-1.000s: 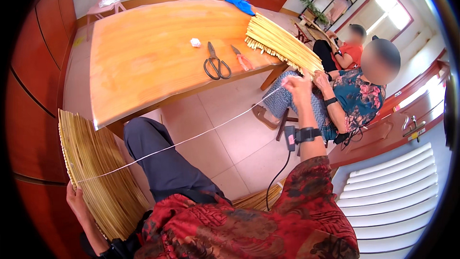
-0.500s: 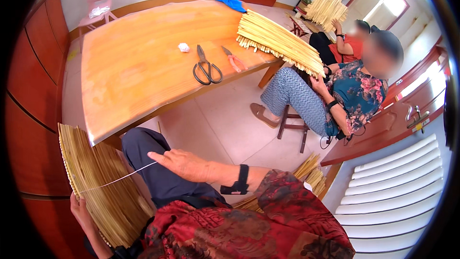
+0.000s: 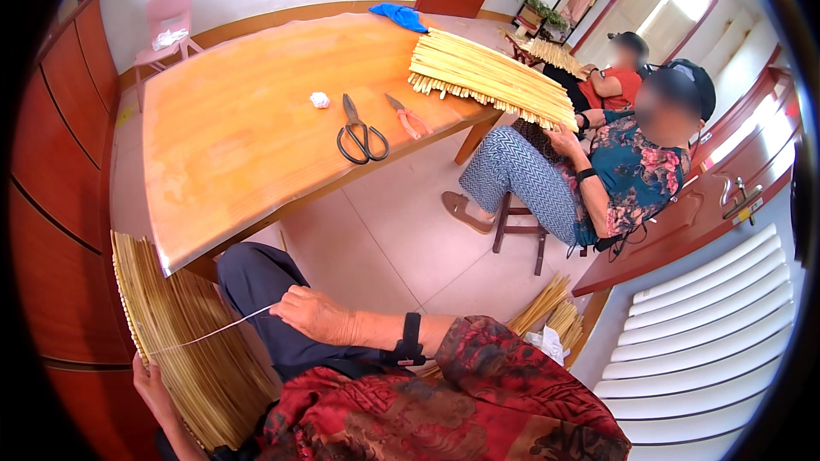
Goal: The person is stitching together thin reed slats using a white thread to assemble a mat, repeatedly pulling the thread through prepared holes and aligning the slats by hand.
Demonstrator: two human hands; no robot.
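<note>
A mat of straw-coloured stalks (image 3: 192, 337) stands at my left, its stalk ends lined up along the outer edge. My left hand (image 3: 155, 394) holds that edge, fingers partly hidden by the mat. From the edge a thin white string (image 3: 224, 326) runs taut across the stalks to my right hand (image 3: 313, 316). That hand is closed in a pinch on the string, above my dark-trousered knee.
A wooden table (image 3: 231, 145) ahead carries black scissors (image 3: 362, 132), red-handled pliers (image 3: 407, 116), a white crumpled ball (image 3: 319, 100) and a stalk mat (image 3: 487, 77), held by a seated co-worker (image 3: 641, 154). Loose stalks (image 3: 547, 307) lie right, near a white radiator (image 3: 692, 350).
My right hand's fingers have curled in more around the string, which stays taut. My left hand remains at the mat's edge. The farther co-worker's raised stalk mat has come down.
</note>
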